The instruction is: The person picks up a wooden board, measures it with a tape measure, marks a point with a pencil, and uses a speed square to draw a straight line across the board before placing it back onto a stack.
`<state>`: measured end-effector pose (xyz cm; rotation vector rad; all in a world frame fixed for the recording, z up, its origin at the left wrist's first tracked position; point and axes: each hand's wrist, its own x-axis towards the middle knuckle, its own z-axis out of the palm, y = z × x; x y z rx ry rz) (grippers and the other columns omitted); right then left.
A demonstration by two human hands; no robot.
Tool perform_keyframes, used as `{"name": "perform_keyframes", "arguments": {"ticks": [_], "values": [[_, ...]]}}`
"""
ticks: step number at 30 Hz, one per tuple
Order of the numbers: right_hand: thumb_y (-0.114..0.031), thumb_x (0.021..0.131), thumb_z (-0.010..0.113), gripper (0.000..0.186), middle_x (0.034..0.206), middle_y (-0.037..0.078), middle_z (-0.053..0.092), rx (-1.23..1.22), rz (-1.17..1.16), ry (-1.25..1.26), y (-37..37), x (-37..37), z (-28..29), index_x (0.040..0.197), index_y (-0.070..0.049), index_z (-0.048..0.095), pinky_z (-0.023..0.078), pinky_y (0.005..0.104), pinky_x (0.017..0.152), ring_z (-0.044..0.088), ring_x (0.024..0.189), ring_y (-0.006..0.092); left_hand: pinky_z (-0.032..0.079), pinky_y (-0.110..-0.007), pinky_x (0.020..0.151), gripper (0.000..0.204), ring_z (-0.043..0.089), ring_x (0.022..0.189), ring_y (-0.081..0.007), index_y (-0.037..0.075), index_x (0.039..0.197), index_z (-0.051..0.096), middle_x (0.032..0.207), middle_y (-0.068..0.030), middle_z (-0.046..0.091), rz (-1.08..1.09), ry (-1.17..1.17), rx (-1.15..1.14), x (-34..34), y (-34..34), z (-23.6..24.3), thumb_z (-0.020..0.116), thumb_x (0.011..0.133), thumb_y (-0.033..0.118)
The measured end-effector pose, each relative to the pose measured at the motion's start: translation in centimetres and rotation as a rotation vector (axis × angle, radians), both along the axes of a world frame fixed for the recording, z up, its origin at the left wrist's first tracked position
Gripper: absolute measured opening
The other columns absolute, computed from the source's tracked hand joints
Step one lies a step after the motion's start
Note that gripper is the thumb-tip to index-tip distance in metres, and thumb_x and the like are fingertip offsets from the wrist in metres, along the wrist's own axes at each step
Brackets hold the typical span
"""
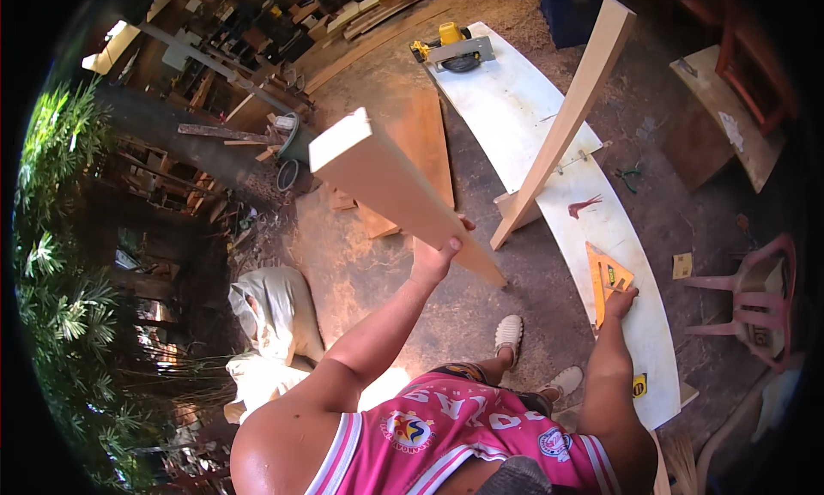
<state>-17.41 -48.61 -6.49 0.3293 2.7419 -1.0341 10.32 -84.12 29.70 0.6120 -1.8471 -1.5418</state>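
Observation:
My left hand [438, 255] grips a thick, squared wooden post [395, 182] partway along its length. The post stands tilted, its pale end grain up near me and its far end down by the floor. At the workbench, my right hand [621, 302] is closed on the edge of an orange triangular speed square [608, 276], which is over the white bench top [644, 332]. A second squared wooden beam [571, 117] leans across the bench, with its lower end past the bench's left edge.
A yellow circular saw [452, 47] sits at the bench's far end. Green-handled pliers [631, 179] lie on the floor to the right, near a pink plastic chair [760, 302]. Brown boards [421, 152] lie left of the bench; white sacks [275, 310] stand at lower left.

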Motion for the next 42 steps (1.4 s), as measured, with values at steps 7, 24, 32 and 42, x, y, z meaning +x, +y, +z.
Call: {"name": "perform_keyframes", "arguments": {"ticks": [7,24,32,42], "values": [[-0.024,0.099,0.051,0.038,0.104,0.008,0.055,-0.845,0.389,0.086,-5.6,7.6,28.1,0.127,0.001,0.046,0.045,0.0284,0.08,0.053,0.091,0.0146,0.053,-0.038,0.082,0.071,0.067,0.093,-0.0246,-0.003,0.106,0.061,0.093,-0.0138,0.069,-0.003,-0.022,-0.035,1.9,-0.6,1.1,0.072,0.074,0.06],[-0.02,0.086,0.073,0.046,0.102,0.003,0.058,-1.496,1.142,-0.11,-19.8,18.9,51.5,0.124,0.0,0.056,0.047,0.0243,0.087,0.056,0.097,0.0109,0.049,-0.034,0.084,0.086,0.059,0.099,-0.017,0.001,0.113,0.058,0.11,-0.0066,0.062,0.031,0.297,-0.208,3.8,6.7,7.2,0.07,0.068,0.074],[-0.023,0.084,0.075,0.05,0.095,0.005,0.057,-1.444,0.982,0.135,-21.7,22.2,50.9,0.126,-0.003,0.06,0.046,0.0251,0.08,0.055,0.088,0.0108,0.049,-0.034,0.084,0.056,0.06,0.1,-0.019,0.0,0.116,0.056,0.109,-0.0089,0.062,0.215,0.493,-0.209,4.1,7.4,8.6,0.073,0.084,0.043],[-0.024,0.086,0.074,0.05,0.093,0.004,0.055,-1.427,1.01,0.226,-21.8,23.5,50.6,0.129,-0.004,0.058,0.044,0.0244,0.079,0.052,0.085,0.0099,0.049,-0.032,0.085,0.041,0.06,0.1,-0.0196,0.001,0.116,0.057,0.111,-0.0092,0.062,0.208,0.48,-0.102,5.5,7.5,8.1,0.072,0.087,0.024]]}}
